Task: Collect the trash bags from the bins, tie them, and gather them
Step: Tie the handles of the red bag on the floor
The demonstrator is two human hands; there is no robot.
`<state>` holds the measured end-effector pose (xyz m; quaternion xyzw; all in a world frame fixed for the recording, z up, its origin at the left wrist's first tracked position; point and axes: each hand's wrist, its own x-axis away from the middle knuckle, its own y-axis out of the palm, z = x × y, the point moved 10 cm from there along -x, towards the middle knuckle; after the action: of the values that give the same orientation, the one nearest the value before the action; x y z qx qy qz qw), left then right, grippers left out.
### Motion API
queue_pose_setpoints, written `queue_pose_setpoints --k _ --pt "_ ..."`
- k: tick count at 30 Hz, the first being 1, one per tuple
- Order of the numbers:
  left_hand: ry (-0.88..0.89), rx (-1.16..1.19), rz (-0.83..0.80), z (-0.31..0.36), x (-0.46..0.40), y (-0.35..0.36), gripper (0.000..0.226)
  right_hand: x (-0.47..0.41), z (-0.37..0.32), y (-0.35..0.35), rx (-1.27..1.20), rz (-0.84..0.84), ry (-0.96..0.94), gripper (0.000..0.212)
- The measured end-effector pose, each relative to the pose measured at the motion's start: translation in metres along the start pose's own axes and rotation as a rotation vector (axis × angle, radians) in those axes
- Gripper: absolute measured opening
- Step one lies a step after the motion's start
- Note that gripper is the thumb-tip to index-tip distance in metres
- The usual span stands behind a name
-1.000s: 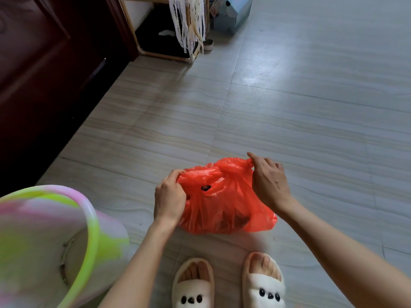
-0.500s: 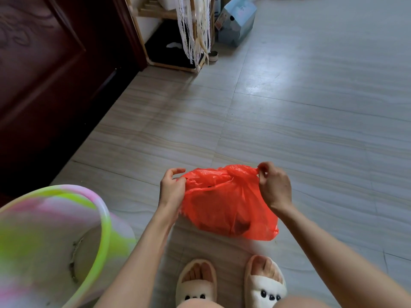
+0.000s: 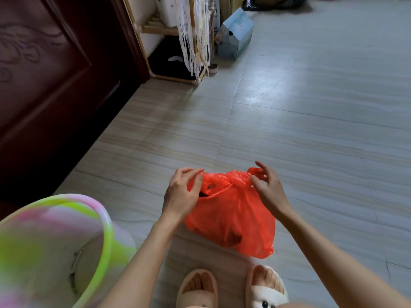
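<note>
Hands meet at the top of a red trash bag (image 3: 231,216) held above the tiled floor (image 3: 311,130). Left hand (image 3: 181,194) pinches one handle in its grip; right hand (image 3: 268,188) pinches the other. Pastel bin (image 3: 55,247) stands nearby, left.

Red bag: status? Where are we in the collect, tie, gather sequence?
Done: the red bag is out of the bin, which stands beside it with no liner visible. In hand: the left hand and right hand each pinch a handle at the bag's top; the handles look crossed but an opening still shows. Left: finish the knot, then gather; no other bags are visible.
</note>
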<state>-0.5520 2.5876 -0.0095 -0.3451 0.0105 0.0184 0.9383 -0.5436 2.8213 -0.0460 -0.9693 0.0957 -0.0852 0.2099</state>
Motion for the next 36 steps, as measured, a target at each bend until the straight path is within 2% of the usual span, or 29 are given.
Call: queue_pose_setpoints --k 2,3,6,8,11,12,14,16,18,19,20,23,25,27,29,30,32,35,36 --pt "-0.084 0.143 -0.146 0.001 -0.005 0.017 0.027 0.005 -0.008 0.022 0.106 -0.17 -0.096 0.058" --pt "-0.083 0.132 -0.239 0.002 -0.004 0.028 0.029 0.009 -0.008 0.034 0.169 -0.252 -0.119 0.065" --pt "0.145 -0.184 -0.479 0.013 0.004 0.056 0.061 0.005 0.008 0.053 0.327 -0.326 -0.102 0.074" --pt "0.233 -0.265 -0.53 0.011 0.005 0.063 0.063 -0.002 0.017 0.054 0.405 -0.317 -0.07 0.066" --pt "0.282 -0.213 -0.49 0.016 -0.001 0.05 0.045 -0.005 0.012 0.049 0.456 -0.259 -0.141 0.036" --pt "0.323 -0.215 -0.478 0.023 -0.002 0.046 0.042 -0.007 0.01 0.047 0.463 -0.239 -0.164 0.033" --pt "0.38 -0.307 -0.433 0.032 -0.003 0.038 0.043 -0.007 0.005 0.044 0.454 -0.222 -0.195 0.04" --pt "0.426 -0.501 -0.271 0.043 -0.008 0.022 0.04 -0.006 -0.001 0.042 0.414 -0.215 -0.225 0.054" --pt "0.451 -0.589 -0.087 0.058 -0.01 0.001 0.035 -0.004 -0.007 0.037 0.358 -0.199 -0.249 0.063" --pt "0.412 -0.596 -0.072 0.06 -0.012 -0.005 0.039 -0.003 -0.008 0.035 0.334 -0.205 -0.253 0.065" --pt "0.347 -0.595 -0.108 0.054 -0.015 -0.005 0.049 -0.003 -0.007 0.036 0.312 -0.221 -0.235 0.063" --pt "0.16 -0.487 -0.482 0.023 -0.011 0.031 0.077 -0.004 0.005 0.042 0.222 -0.283 -0.058 0.055" --pt "0.054 -0.397 -0.67 0.004 -0.005 0.052 0.085 -0.004 0.013 0.052 0.303 -0.364 0.006 0.065" --pt "0.062 -0.495 -0.719 -0.007 -0.004 0.064 0.071 0.0 0.019 0.064 0.473 -0.457 -0.024 0.058" --pt "0.151 -0.642 -0.688 -0.009 -0.007 0.07 0.034 0.0 0.02 0.064 0.476 -0.435 -0.035 0.032" --pt "0.186 -0.63 -0.649 -0.007 -0.009 0.072 0.028 -0.002 0.019 0.058 0.435 -0.38 -0.033 0.03" --pt "0.193 -0.414 -0.555 -0.003 -0.011 0.073 0.045 -0.008 0.017 0.045 0.286 -0.252 -0.021 0.038" --pt "-0.061 0.1 -0.357 -0.011 -0.02 0.071 0.081 -0.015 0.017 0.043 0.038 -0.135 -0.008 0.025" --pt "-0.167 0.177 -0.318 -0.02 -0.02 0.077 0.08 -0.015 0.019 0.045 -0.013 -0.117 0.01 0.018"
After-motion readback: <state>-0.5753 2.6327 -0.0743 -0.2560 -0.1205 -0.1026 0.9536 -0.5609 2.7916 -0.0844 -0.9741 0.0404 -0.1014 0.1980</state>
